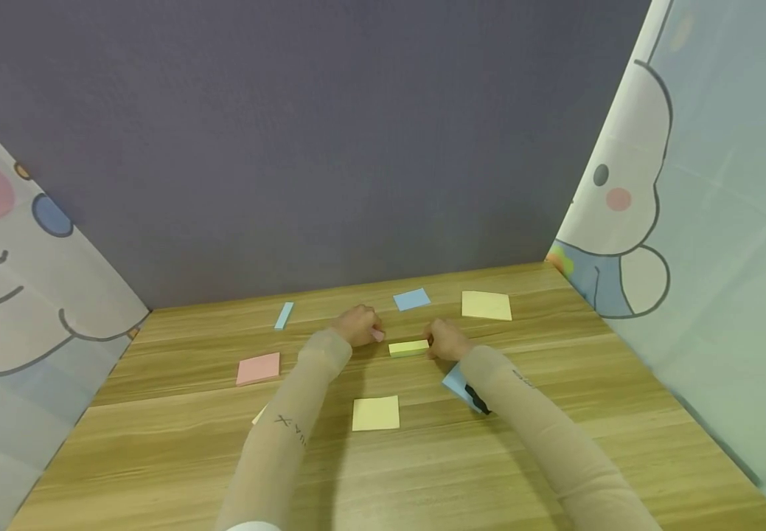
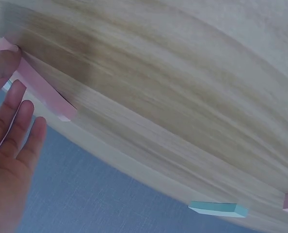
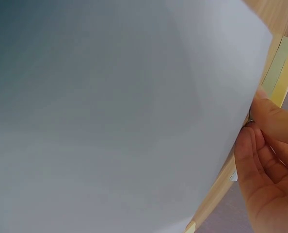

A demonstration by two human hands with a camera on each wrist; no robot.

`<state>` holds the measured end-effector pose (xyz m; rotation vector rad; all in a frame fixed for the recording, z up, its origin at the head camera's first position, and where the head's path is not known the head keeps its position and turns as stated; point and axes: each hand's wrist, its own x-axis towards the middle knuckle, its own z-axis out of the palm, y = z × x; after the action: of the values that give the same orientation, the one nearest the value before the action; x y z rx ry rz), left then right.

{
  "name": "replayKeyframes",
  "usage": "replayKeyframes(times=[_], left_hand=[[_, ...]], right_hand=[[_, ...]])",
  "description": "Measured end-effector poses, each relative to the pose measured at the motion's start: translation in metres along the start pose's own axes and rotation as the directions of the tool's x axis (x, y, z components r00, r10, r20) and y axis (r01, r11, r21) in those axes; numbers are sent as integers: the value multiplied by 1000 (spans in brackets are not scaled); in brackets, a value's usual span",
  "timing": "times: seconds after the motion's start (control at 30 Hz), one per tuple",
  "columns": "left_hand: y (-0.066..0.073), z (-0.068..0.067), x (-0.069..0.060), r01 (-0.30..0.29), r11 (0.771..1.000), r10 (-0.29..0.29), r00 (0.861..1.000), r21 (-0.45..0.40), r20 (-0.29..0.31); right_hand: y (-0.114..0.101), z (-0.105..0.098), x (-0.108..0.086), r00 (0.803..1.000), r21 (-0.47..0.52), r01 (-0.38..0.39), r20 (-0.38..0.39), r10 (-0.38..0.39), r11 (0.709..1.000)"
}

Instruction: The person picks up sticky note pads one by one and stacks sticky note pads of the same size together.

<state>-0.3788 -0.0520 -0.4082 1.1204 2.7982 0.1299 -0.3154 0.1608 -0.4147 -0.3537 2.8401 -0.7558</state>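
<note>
My left hand pinches one end of a narrow pink sticky-note pad between thumb and forefinger; the other fingers are loosely bent beside it. To its right, my right hand grips the right end of a yellow and green sticky-note pad with thumb and fingers. In the right wrist view, that pad's striped side shows beyond the thumb, and a pale grey surface fills most of the picture. A blue square pad lies partly hidden under my right forearm.
Around the wooden table lie a narrow light-blue pad, a pink pad, a blue pad and yellow pads. Another yellow corner peeks out beside my left forearm. A dark panel stands behind the table.
</note>
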Motion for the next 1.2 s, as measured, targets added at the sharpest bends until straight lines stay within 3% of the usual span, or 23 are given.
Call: replayKeyframes(times=[0.27,0.57,0.97,1.2], left_hand=[[-2,6,2,15,1000,-15,1000,-18,-14],[-13,9,-1,167,975,-170,985,-150,-6],[-8,2,-5,198,971,-199,980,-134,4],[-8,3,-9,244,953,-244,969,-180,24]], right_hand=[[2,1,-1,1000,-13,0,1,0,1000],[2,3,2,1000,-1,4,0,-4,1000],[4,1,2,1000,22,8,-2,-7,1000],[4,3,2,1000,6,23,-17,-23,1000]])
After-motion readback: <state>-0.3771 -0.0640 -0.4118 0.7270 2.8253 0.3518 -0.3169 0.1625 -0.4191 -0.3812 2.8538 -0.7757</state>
